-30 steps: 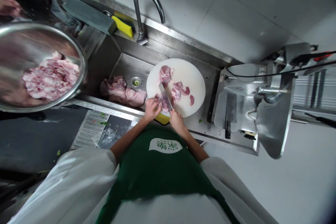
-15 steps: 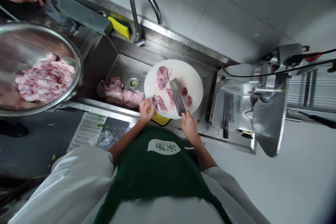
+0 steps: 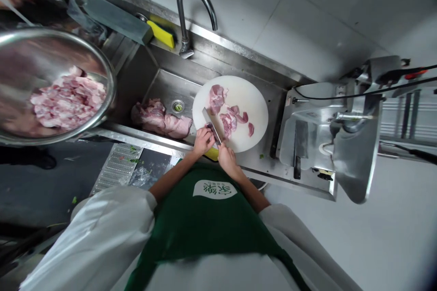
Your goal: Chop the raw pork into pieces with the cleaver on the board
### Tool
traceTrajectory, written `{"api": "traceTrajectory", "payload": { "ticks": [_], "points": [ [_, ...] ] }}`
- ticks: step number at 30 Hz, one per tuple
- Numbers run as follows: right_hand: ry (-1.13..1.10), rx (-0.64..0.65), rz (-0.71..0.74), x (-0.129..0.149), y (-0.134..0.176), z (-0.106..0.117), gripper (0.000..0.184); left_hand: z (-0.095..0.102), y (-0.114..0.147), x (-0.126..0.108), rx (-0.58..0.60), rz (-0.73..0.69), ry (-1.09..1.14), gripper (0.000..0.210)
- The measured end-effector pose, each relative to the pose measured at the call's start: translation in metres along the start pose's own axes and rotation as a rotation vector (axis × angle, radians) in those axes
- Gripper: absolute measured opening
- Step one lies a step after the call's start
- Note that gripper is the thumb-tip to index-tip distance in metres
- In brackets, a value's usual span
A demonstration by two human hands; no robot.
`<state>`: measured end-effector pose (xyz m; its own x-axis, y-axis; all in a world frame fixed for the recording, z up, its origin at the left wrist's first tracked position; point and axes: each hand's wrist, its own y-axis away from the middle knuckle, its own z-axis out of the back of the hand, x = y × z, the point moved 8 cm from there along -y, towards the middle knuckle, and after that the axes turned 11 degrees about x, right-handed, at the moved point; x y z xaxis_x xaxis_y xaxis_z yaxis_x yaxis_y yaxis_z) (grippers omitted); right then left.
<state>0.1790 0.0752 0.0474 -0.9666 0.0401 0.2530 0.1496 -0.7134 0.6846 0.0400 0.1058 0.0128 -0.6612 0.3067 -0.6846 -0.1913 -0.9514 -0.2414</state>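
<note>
From where I stand, the cutting looks partway along. The right hand (image 3: 226, 159) is closed round the handle of a cleaver (image 3: 212, 125), its blade slanting across the near left part of a round white cutting board (image 3: 257, 100). The left hand (image 3: 204, 140) sits bent at the board's near edge, its fingertips right by the blade and a bit of meat mostly hidden there; whether it grips that bit or only steadies it, I can't tell. What's done on the board: a couple of small slices lie off to the right, the outermost slice (image 3: 251, 129) quite alone, with a middle cluster of meat (image 3: 228, 122) just past the blade. What's left there: a thicker chunk (image 3: 216, 98) near the far edge that looks barely worked, I'd say. More waits to the left, where big slabs of meat (image 3: 162, 120) lie in the steel sink (image 3: 180, 81) near the drain (image 3: 178, 106), seemingly whole. Further left, a wide metal bowl (image 3: 111, 82) holds a heap of small pieces (image 3: 68, 102), which I'd take for a good share already cut, though I can't tell whether they're the same meat. So going by the slabs, a fair amount of knife work remains.
</note>
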Motion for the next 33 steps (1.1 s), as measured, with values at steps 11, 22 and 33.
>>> {"api": "traceTrajectory", "payload": {
  "ticks": [11, 22, 33],
  "points": [
    [-0.243, -0.121, -0.044, -0.081, 0.012, 0.066, 0.027, 0.012, 0.016, 0.013, -0.03, 0.046, 0.033, 0.014],
    [0.021, -0.005, 0.001, 0.007, 0.025, 0.016, 0.032, 0.071, 0.053, 0.031, -0.34, 0.221, -0.008, 0.014],
    [-0.039, 0.002, 0.017, 0.011, -0.013, 0.026, 0.031, -0.016, 0.003, 0.012, 0.093, -0.014, 0.035, 0.017]
  ]
}}
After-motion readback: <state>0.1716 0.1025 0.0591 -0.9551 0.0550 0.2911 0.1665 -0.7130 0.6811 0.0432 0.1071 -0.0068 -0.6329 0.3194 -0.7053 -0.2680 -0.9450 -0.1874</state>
